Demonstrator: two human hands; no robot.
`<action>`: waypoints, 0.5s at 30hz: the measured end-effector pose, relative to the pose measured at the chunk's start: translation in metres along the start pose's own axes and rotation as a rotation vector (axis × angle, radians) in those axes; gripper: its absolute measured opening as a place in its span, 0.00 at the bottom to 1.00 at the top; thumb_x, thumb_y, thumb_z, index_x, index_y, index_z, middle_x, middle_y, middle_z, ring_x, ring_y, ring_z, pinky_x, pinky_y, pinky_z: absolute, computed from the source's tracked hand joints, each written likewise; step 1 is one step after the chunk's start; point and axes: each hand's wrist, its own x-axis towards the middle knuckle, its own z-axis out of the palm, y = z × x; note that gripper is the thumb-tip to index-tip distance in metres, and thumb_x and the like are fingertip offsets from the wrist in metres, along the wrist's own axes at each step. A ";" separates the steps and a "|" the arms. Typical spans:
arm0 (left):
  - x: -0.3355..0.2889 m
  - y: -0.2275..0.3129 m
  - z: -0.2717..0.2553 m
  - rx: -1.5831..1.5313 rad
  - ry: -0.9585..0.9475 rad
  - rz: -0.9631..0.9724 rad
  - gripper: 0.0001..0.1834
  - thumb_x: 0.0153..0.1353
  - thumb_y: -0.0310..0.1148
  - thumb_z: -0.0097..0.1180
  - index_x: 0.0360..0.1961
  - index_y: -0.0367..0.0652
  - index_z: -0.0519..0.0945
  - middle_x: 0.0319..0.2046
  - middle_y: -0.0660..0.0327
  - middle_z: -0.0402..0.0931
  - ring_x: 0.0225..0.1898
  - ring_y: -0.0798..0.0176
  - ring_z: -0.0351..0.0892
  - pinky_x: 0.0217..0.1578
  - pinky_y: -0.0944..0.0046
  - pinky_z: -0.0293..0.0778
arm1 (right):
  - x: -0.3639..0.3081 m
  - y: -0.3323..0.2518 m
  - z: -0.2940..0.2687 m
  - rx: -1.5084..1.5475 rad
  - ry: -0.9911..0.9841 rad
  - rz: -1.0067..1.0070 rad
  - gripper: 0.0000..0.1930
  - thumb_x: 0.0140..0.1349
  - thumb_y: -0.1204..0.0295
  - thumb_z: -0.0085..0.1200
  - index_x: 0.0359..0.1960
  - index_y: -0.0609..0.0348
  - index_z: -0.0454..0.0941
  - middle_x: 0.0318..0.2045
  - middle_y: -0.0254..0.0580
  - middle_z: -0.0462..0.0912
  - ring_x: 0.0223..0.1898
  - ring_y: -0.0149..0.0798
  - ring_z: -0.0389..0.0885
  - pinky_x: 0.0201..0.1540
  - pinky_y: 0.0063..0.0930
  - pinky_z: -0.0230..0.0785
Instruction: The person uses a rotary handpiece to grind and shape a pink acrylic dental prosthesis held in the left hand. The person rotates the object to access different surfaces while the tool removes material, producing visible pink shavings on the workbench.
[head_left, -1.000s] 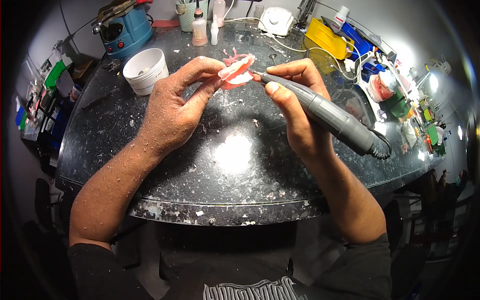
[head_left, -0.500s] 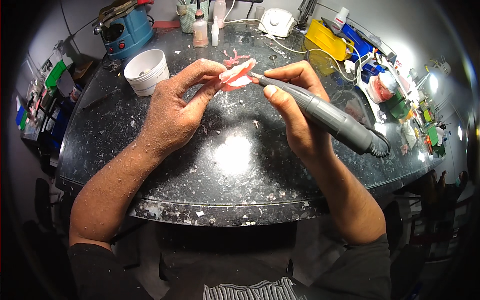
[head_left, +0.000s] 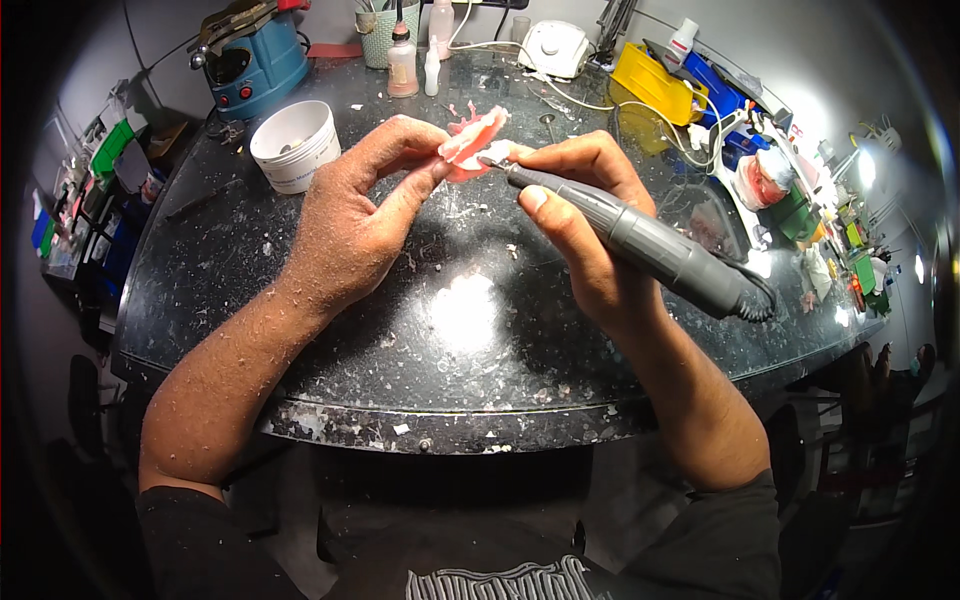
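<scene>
White glare on black tabletop, dark warped edges

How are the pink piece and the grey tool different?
The pink piece is small and curved, while the grey tool is longer and fairly straight. The left hand pinches the pink piece; the right hand holds the grey tool. Both are held above the dark table.

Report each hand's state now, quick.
Left hand: closed, holding the pink piece.
Right hand: closed around the grey rotary tool.
</scene>
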 end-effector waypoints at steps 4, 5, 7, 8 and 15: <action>0.001 0.002 0.001 -0.082 -0.015 -0.064 0.06 0.68 0.25 0.53 0.44 0.37 0.77 0.41 0.62 0.80 0.49 0.70 0.79 0.53 0.67 0.72 | -0.002 -0.003 0.000 -0.021 0.065 0.072 0.12 0.63 0.73 0.58 0.46 0.62 0.72 0.38 0.40 0.80 0.39 0.27 0.77 0.45 0.24 0.70; 0.001 0.002 0.001 -0.106 -0.017 -0.065 0.06 0.69 0.26 0.52 0.44 0.37 0.76 0.40 0.62 0.80 0.48 0.70 0.79 0.53 0.68 0.72 | -0.001 0.000 0.000 -0.035 0.038 0.029 0.13 0.63 0.72 0.57 0.46 0.62 0.72 0.38 0.40 0.80 0.39 0.28 0.77 0.45 0.24 0.70; 0.001 0.002 0.000 -0.135 -0.012 -0.087 0.06 0.69 0.26 0.52 0.45 0.37 0.76 0.41 0.62 0.80 0.48 0.70 0.79 0.53 0.68 0.72 | -0.001 0.001 0.000 -0.050 0.012 -0.014 0.13 0.63 0.72 0.57 0.46 0.62 0.72 0.38 0.41 0.80 0.40 0.28 0.77 0.46 0.24 0.70; 0.002 0.002 -0.001 -0.164 -0.008 -0.110 0.06 0.69 0.27 0.52 0.45 0.38 0.76 0.41 0.63 0.80 0.48 0.70 0.79 0.52 0.69 0.72 | -0.001 0.000 0.000 -0.061 0.021 -0.018 0.13 0.64 0.72 0.57 0.46 0.62 0.71 0.37 0.40 0.79 0.39 0.28 0.76 0.45 0.24 0.70; 0.006 -0.009 -0.002 -0.469 -0.065 -0.265 0.09 0.68 0.31 0.55 0.46 0.40 0.75 0.41 0.59 0.80 0.49 0.62 0.81 0.60 0.59 0.69 | -0.001 -0.005 0.000 -0.034 0.106 0.059 0.13 0.64 0.72 0.57 0.46 0.61 0.70 0.34 0.37 0.76 0.35 0.25 0.73 0.40 0.22 0.68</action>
